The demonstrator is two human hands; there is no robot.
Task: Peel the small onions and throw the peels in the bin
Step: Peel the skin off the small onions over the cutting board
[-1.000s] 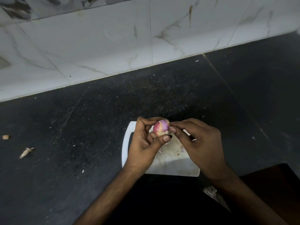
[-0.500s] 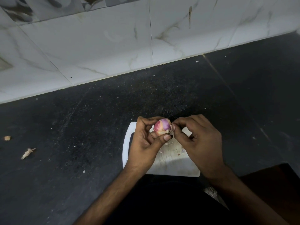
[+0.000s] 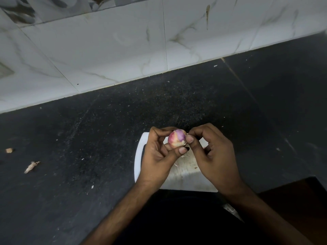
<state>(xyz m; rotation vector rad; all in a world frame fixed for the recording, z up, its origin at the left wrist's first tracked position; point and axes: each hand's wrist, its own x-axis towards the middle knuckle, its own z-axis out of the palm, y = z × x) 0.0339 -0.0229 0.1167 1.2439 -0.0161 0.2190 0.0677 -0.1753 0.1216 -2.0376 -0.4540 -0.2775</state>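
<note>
Above white cutting board [image 3: 139, 156], left hand [image 3: 157, 156] cradling small onion [image 3: 177, 140]; right hand [image 3: 214, 154] pinching skin at its side. Peeling underway, seemingly; next: strip loose peel, carry to bin, not visible.

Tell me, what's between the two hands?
In the head view, a small onion sits between the left hand and right hand, held above a white board.

white board [image 3: 192, 183], black counter [image 3: 88, 138] — tiled wall [image 3: 106, 50]
</note>
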